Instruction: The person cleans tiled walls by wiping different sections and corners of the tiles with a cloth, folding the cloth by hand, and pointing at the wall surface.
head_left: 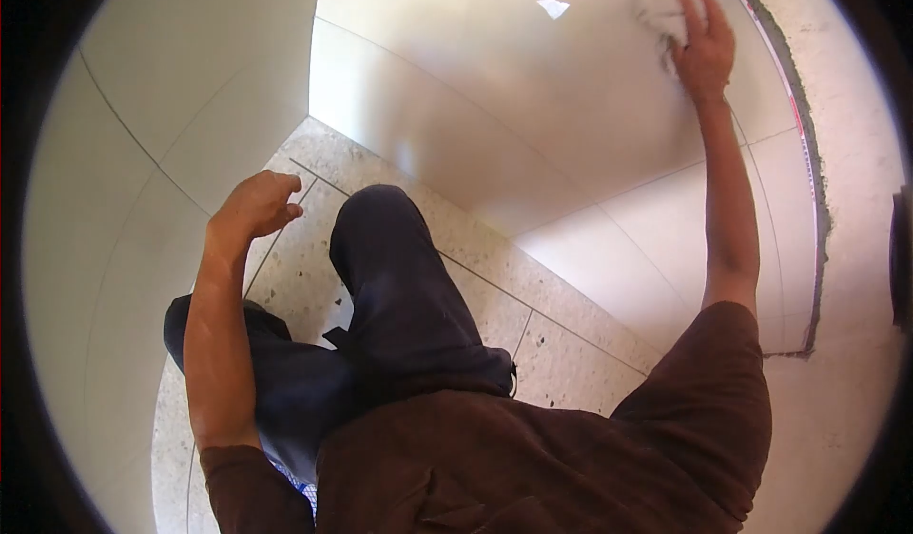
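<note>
My right hand is stretched out to the upper right, against the glossy beige tiled wall. Under and beside its fingers is a crumpled whitish cloth, pressed to the tile. The fingers are partly spread, and part of the cloth is hidden or blends into the wall. My left hand hangs in the air left of my raised knee, near the side wall. Its fingers are loosely bent, the thumb apart from them, with nothing visible between.
Speckled stone-look floor tiles lie below, around my dark trousers. At the right, the tiling ends in a rough grey mortar edge beside a bare plaster surface. A dark object shows at the far right.
</note>
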Action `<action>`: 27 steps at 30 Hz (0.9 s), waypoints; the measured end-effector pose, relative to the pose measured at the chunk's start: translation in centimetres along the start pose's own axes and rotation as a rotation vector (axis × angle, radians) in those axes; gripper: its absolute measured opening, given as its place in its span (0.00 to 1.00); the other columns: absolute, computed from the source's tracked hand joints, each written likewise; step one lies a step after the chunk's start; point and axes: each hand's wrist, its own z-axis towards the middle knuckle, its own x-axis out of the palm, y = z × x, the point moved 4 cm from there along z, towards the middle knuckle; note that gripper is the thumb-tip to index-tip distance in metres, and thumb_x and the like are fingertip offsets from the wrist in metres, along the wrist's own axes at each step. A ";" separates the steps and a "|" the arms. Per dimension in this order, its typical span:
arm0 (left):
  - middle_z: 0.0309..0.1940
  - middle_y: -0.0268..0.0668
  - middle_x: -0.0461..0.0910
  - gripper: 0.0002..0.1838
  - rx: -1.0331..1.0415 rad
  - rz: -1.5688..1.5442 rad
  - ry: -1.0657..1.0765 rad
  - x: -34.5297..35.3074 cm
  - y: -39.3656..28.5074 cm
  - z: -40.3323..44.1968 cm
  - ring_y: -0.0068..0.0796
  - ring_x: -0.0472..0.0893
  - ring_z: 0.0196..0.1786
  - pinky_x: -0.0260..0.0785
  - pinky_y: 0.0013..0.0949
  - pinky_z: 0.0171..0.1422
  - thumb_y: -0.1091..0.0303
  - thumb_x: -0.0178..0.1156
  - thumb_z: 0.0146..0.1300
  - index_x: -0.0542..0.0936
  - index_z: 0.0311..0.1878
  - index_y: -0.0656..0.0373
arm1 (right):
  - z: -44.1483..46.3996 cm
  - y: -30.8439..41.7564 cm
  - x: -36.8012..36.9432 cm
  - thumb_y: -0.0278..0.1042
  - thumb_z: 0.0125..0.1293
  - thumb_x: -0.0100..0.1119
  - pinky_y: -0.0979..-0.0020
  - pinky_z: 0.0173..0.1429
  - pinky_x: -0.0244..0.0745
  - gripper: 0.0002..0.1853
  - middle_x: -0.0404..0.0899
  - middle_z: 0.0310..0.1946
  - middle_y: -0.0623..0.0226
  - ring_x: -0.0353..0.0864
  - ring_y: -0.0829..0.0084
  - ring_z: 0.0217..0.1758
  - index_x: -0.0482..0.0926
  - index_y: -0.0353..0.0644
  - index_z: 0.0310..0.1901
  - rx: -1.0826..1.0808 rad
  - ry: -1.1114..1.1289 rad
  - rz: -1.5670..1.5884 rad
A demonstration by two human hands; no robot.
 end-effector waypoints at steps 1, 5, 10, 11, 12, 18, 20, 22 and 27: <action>0.43 0.51 0.87 0.19 0.012 0.029 -0.014 0.1 0.1 0.2 0.51 0.85 0.51 0.77 0.49 0.55 0.62 0.70 0.64 0.84 0.54 0.62 | 0.4 0.0 0.0 0.32 0.46 0.78 0.58 0.70 0.70 0.47 0.71 0.71 0.65 0.71 0.59 0.73 0.73 0.59 0.72 0.022 -0.076 0.007; 0.41 0.49 0.87 0.19 0.045 0.066 -0.023 0.3 0.1 0.8 0.49 0.86 0.48 0.77 0.48 0.53 0.63 0.69 0.65 0.83 0.55 0.62 | -2.9 5.2 3.8 0.32 0.49 0.75 0.52 0.69 0.70 0.42 0.70 0.73 0.64 0.71 0.60 0.74 0.76 0.63 0.70 0.110 -0.105 0.107; 0.44 0.53 0.86 0.19 0.027 0.010 -0.009 0.9 1.1 0.2 0.54 0.84 0.53 0.76 0.50 0.57 0.62 0.69 0.63 0.84 0.53 0.62 | -19.5 20.2 11.4 0.29 0.68 0.56 0.48 0.80 0.59 0.30 0.64 0.78 0.67 0.60 0.64 0.82 0.72 0.62 0.72 -0.272 0.519 0.377; 0.44 0.53 0.86 0.19 0.044 0.007 -0.012 0.7 1.3 0.4 0.54 0.84 0.53 0.76 0.50 0.58 0.62 0.69 0.63 0.84 0.53 0.62 | -22.3 21.4 11.1 0.29 0.69 0.56 0.48 0.81 0.58 0.29 0.63 0.78 0.68 0.59 0.64 0.82 0.72 0.61 0.71 -0.382 0.620 0.477; 0.44 0.53 0.86 0.19 0.072 0.017 -0.025 0.4 1.2 0.3 0.54 0.84 0.53 0.76 0.50 0.58 0.62 0.69 0.63 0.84 0.53 0.62 | -24.2 21.2 10.2 0.30 0.71 0.55 0.48 0.82 0.57 0.28 0.63 0.78 0.68 0.60 0.65 0.82 0.71 0.60 0.72 -0.375 0.629 0.537; 0.45 0.51 0.86 0.19 0.064 0.051 0.023 0.2 -0.1 -0.5 0.52 0.83 0.55 0.75 0.49 0.59 0.63 0.69 0.63 0.83 0.54 0.61 | -20.0 7.9 2.3 0.30 0.69 0.55 0.51 0.80 0.62 0.31 0.65 0.77 0.67 0.64 0.65 0.79 0.70 0.63 0.73 -0.270 0.653 0.234; 0.46 0.51 0.86 0.19 0.046 0.040 0.033 0.0 -0.9 -0.7 0.53 0.83 0.54 0.75 0.49 0.59 0.64 0.69 0.63 0.83 0.55 0.61 | -16.5 1.6 -0.8 0.29 0.55 0.67 0.53 0.78 0.64 0.41 0.66 0.76 0.68 0.64 0.64 0.79 0.71 0.62 0.74 -0.212 0.528 -0.028; 0.46 0.51 0.86 0.19 0.041 0.008 0.039 -0.4 -1.7 -0.9 0.53 0.83 0.54 0.75 0.49 0.59 0.64 0.69 0.63 0.83 0.55 0.61 | -12.9 -3.4 -4.1 0.28 0.46 0.73 0.54 0.76 0.67 0.46 0.69 0.74 0.66 0.68 0.60 0.77 0.73 0.60 0.72 -0.010 0.195 -0.021; 0.46 0.52 0.86 0.19 0.116 0.065 0.014 0.8 -1.2 0.1 0.53 0.84 0.52 0.76 0.48 0.58 0.65 0.69 0.62 0.83 0.55 0.62 | -14.7 -5.7 -5.1 0.27 0.48 0.72 0.50 0.77 0.63 0.44 0.66 0.72 0.47 0.65 0.44 0.75 0.68 0.43 0.71 0.439 -0.210 -0.134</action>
